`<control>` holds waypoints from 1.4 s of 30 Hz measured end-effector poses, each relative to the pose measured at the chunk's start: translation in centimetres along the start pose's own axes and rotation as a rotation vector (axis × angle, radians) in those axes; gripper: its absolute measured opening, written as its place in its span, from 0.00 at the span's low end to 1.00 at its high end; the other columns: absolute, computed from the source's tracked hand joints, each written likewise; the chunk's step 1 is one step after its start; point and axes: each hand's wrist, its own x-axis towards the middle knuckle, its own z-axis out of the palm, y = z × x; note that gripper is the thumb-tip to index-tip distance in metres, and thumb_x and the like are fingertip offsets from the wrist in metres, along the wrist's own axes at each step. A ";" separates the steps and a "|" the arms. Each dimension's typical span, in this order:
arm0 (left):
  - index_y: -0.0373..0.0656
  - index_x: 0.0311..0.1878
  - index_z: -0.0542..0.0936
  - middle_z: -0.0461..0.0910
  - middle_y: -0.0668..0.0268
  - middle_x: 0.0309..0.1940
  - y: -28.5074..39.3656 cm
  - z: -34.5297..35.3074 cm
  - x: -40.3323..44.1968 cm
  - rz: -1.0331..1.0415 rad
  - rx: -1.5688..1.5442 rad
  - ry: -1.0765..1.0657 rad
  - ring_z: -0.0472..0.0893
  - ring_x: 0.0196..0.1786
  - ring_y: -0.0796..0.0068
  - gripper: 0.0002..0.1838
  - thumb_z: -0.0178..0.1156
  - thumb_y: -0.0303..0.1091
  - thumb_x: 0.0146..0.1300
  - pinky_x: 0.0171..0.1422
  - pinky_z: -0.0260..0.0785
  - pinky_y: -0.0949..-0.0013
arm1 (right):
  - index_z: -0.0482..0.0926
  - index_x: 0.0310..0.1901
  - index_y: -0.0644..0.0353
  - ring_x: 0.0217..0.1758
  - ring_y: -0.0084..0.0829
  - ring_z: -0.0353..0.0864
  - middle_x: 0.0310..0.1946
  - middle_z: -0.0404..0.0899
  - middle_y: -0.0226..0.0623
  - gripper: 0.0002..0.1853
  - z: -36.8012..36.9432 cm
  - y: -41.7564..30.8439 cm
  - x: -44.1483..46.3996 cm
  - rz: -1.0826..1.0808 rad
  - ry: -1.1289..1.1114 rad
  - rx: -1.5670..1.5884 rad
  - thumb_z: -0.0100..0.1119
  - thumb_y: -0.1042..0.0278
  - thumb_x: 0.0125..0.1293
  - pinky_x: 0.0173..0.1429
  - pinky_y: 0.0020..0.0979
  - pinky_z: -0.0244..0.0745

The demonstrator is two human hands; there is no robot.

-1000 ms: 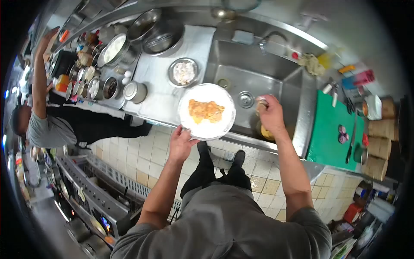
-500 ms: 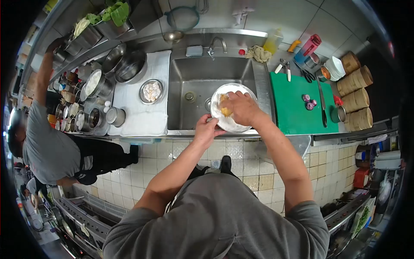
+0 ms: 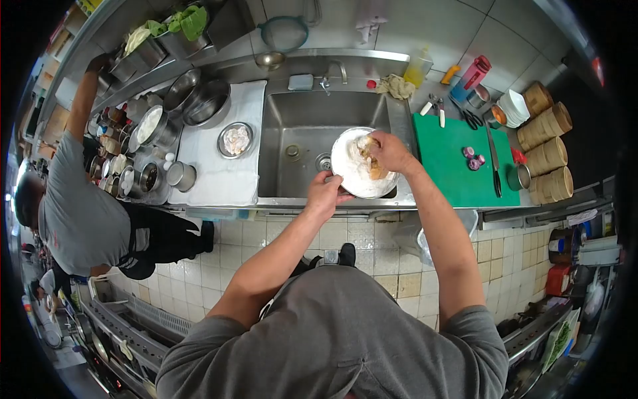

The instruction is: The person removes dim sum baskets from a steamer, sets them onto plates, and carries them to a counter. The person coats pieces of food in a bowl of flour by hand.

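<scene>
Over the front of the sink (image 3: 276, 183), a round white-looking bowl (image 3: 340, 139) holds white powder like flour (image 3: 351, 178). My left hand (image 3: 323, 193) is closed on its near-left rim, thumb on top and fingers beneath. My right hand (image 3: 393, 154) reaches in from the right, fingers closed on a pale piece of food (image 3: 363, 147) dusted with powder. Yellowish food (image 3: 377, 172) shows under the right fingers. What kind of food it is, I cannot tell.
Left of the sink, a metal dish (image 3: 236, 140) of coated pieces sits on a white cloth (image 3: 246, 179). To the right, a green cutting board (image 3: 438, 166) bears a knife (image 3: 496, 166) and cut onions (image 3: 473, 158). A co-worker (image 3: 86, 216) stands at left, arm raised.
My right hand has moved right within the bowl. The food, mostly yellow before, now shows more white powder on it. My left hand still grips the rim.
</scene>
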 end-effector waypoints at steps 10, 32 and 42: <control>0.31 0.61 0.66 0.77 0.50 0.52 -0.2 -0.5 -0.1 0.018 0.004 0.011 0.84 0.50 0.57 0.20 0.55 0.28 0.70 0.50 0.85 0.50 | 0.78 0.57 0.51 0.51 0.55 0.82 0.46 0.84 0.50 0.21 0.8 -3.1 -0.5 0.040 -0.096 -0.280 0.59 0.61 0.60 0.56 0.52 0.75; 0.34 0.60 0.68 0.78 0.52 0.51 -1.2 -0.6 1.2 0.003 -0.004 -0.029 0.83 0.50 0.58 0.18 0.56 0.29 0.70 0.52 0.83 0.48 | 0.79 0.47 0.63 0.50 0.49 0.84 0.44 0.84 0.54 0.16 2.1 0.5 -0.4 0.166 0.179 0.251 0.66 0.69 0.57 0.55 0.41 0.77; 0.32 0.63 0.64 0.76 0.50 0.54 -0.6 -0.3 1.5 -0.002 -0.008 -0.049 0.83 0.52 0.55 0.21 0.54 0.27 0.70 0.51 0.84 0.47 | 0.82 0.46 0.61 0.51 0.50 0.83 0.45 0.83 0.53 0.15 0.2 -1.7 0.0 0.157 -0.042 -0.075 0.67 0.69 0.55 0.56 0.43 0.78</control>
